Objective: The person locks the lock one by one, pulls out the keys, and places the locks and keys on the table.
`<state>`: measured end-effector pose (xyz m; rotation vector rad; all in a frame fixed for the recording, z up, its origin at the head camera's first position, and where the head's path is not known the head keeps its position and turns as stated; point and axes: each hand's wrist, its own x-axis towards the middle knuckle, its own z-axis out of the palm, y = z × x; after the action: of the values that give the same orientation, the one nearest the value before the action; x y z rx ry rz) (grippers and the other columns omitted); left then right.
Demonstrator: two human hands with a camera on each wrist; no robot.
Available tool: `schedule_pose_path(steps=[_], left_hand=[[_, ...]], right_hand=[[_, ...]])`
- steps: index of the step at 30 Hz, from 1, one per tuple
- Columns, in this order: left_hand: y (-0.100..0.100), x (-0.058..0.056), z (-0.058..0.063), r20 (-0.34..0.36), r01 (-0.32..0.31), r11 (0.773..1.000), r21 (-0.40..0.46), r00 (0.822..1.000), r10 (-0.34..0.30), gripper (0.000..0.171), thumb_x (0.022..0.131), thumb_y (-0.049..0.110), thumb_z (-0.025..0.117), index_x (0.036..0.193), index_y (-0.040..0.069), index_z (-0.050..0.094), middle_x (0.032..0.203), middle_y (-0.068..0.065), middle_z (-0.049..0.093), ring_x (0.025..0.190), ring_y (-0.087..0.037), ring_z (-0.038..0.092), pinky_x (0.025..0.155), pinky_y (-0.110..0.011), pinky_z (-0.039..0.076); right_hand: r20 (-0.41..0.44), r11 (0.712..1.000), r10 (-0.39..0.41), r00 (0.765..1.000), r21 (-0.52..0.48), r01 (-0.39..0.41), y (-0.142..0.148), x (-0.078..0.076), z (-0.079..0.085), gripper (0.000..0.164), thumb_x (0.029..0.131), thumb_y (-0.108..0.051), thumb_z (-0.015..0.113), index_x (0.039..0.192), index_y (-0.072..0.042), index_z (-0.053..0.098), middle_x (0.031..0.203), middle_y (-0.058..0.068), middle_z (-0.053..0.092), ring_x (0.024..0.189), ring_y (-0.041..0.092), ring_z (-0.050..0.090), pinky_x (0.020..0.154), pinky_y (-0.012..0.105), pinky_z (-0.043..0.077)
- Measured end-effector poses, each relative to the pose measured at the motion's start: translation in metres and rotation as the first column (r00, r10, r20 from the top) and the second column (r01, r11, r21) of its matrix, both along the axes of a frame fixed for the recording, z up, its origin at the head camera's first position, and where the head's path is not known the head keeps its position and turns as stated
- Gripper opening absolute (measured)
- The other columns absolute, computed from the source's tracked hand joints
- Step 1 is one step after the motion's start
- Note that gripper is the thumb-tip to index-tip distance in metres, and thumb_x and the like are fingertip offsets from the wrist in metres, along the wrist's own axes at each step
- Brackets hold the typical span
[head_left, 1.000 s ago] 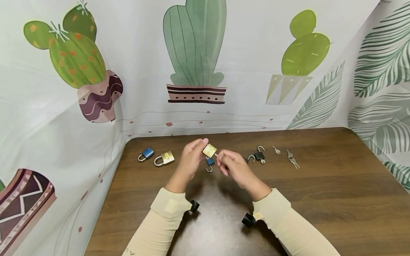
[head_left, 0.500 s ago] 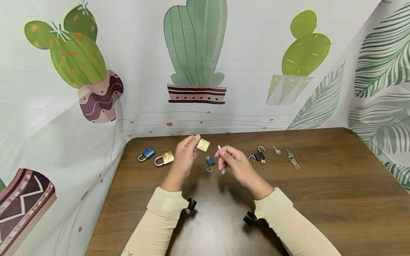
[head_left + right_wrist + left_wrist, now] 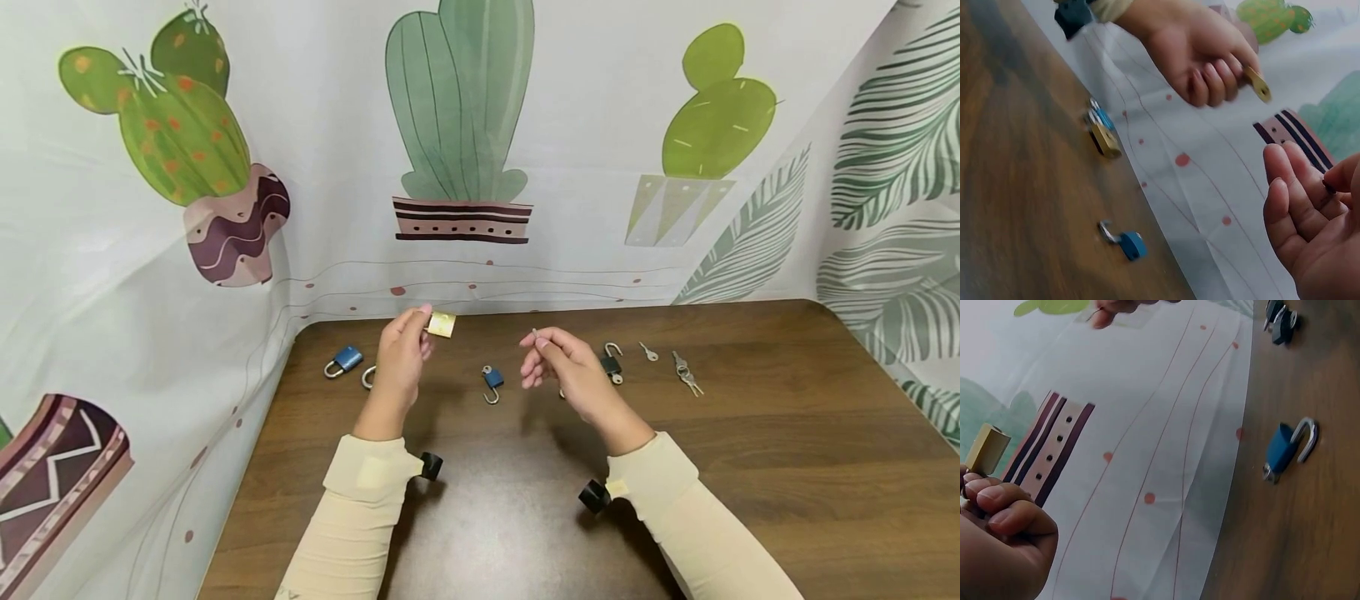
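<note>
- gold lock: we can't see its shackle, left hand covers it
- other gold lock: head view only shows us some shackle, hand's blocking the rest
- tiny thing in right hand: we can't tell what

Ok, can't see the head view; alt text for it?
The left hand holds a gold padlock; the right hand pinches a small item, likely a key, above a wooden table. An open blue padlock lies between them, keys to the right.
</note>
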<state>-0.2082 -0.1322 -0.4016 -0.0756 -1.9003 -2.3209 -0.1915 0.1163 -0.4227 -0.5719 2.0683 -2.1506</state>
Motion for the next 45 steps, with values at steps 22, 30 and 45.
schedule_pose_path(steps=[22, 30, 45], left_hand=[[-0.065, -0.015, -0.009, 0.085, -0.215, 0.976, -0.019, 0.973, 0.216, 0.042, 0.107, 0.027, 0.047, 0.068, 0.015, 0.041, 0.062, 0.006, 0.039, 0.055, -0.007, 0.036, 0.055, -0.019, 0.033], [-0.085, -0.017, -0.012, 0.140, -0.298, 0.954, -0.046, 0.943, 0.301, 0.035, 0.109, 0.028, 0.041, 0.077, 0.013, 0.045, 0.067, 0.007, 0.043, 0.057, -0.006, 0.040, 0.053, -0.019, 0.034], [-0.122, -0.022, -0.031, 0.271, -0.443, 0.893, -0.074, 0.853, 0.446, 0.028, 0.109, 0.027, 0.034, 0.092, 0.010, 0.047, 0.073, 0.008, 0.047, 0.059, -0.004, 0.043, 0.054, -0.018, 0.037]], right_hand=[[0.057, 0.983, -0.182, 0.982, 0.029, 0.180, 0.060, -0.034, -0.004, 0.020, 0.108, -0.017, 0.047, 0.115, 0.001, 0.051, 0.082, -0.005, 0.074, 0.067, 0.009, 0.071, 0.066, 0.028, 0.058], [0.056, 0.966, -0.252, 0.966, 0.077, 0.247, 0.078, -0.039, -0.008, 0.014, 0.107, -0.017, 0.050, 0.109, -0.004, 0.055, 0.080, -0.008, 0.074, 0.066, 0.007, 0.070, 0.063, 0.023, 0.056], [0.122, 0.884, -0.435, 0.892, 0.246, 0.398, 0.113, -0.047, -0.015, 0.022, 0.104, -0.017, 0.054, 0.110, 0.002, 0.061, 0.068, -0.012, 0.065, 0.061, 0.002, 0.061, 0.060, 0.019, 0.052]])
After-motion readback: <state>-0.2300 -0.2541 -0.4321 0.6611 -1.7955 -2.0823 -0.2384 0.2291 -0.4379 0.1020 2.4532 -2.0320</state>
